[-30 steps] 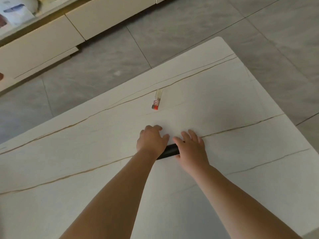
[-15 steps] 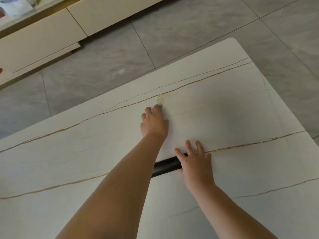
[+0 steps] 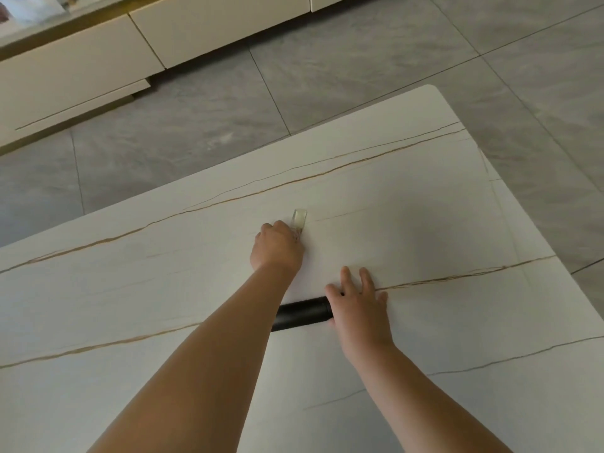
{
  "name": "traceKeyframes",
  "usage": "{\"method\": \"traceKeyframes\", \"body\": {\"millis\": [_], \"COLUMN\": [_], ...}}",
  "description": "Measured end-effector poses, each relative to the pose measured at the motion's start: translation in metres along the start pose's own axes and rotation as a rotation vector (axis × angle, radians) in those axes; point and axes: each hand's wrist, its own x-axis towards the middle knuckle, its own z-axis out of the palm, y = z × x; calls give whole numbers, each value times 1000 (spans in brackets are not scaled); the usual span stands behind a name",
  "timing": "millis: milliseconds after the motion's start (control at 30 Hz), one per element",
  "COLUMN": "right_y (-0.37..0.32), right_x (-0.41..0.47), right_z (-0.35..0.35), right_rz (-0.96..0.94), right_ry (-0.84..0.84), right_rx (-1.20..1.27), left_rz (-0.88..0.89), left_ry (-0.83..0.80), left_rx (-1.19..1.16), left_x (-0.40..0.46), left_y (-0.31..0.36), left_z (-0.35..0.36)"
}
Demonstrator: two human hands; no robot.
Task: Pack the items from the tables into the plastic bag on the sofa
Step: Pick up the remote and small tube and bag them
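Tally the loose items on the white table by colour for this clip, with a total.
Black: 1, the tube under the right hand.
Clear: 1, the lighter gripped by the left hand.
Total: 2.

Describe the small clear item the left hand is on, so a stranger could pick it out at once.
Start at the white marble-look table with thin brown veins. Near its middle, the left hand curls its fingers round a small lighter. It is pale and see-through, unlike the black cylinder under the right hand.
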Motion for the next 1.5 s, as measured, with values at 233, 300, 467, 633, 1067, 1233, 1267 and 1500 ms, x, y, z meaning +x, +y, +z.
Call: {"method": "traceKeyframes", "body": {"millis": [233,300,467,633,1067,1233,1267,1500], "right_y": [9,13,18,22,24,29,31,54], "right_x": [-36,-61,-110,-152,-378,-468,-486,-614], "right_z": [6,1,0,-18,-119,-132,-133,-117], "right_rz": [13,57,291,605,863,960,968,994], "right_ry": [43,86,43,-16,303,457,496,902], "right_rx": [-128,3,360,1198,1804,2052,2077,2177], "left_rz": [-72,-81,-136,-115,35,195,234,497], "left_ry": [-124,-159,-225,-351,-698,-889,-917,-1082], "left_rx": [-256,-337,-575,-624,-764,-681,-651,-408], "left_x": [-51,-68,-113,-167,-373,-448,-464,-584], "left_y": [-18,-18,-8,9,75,97,102,145], "left_z": [-5,-10,-17,-25,-120,-145,-148,-134]}}
